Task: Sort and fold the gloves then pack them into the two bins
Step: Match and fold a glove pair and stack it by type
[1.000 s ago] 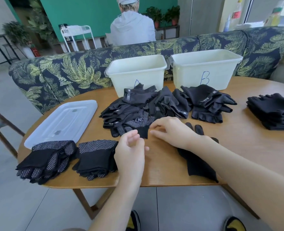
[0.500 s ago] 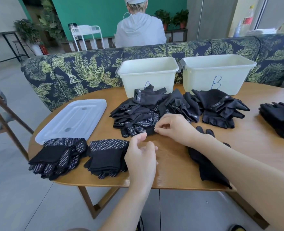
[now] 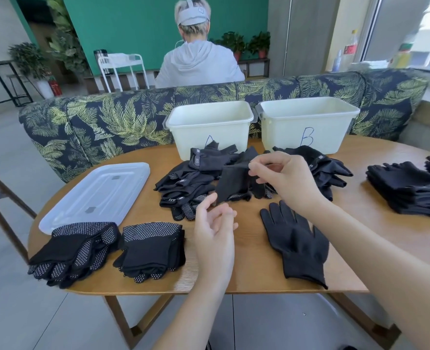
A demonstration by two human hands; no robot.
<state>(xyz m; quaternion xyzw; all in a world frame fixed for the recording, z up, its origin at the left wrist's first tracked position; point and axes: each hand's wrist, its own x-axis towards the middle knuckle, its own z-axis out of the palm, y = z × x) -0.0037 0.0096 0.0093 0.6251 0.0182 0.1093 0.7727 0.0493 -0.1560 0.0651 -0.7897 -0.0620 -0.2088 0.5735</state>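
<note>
Bins [image 3: 210, 127] [image 3: 307, 123] show handwritten blue letters; right reads "B".

matt black cloth gloves [image 3: 294, 241], glossy plastic bins [image 3: 307, 123], smooth wooden table [image 3: 254, 269]

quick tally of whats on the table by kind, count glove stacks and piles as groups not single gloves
White bins: 2, bin A and bin B
Clear lids: 1, lid
Folded dotted glove stacks: 2
Unsorted glove pile: 1
Plain glove stack at right: 1
Flat single glove: 1
Glove held in right hand: 1
Total: 9
</note>
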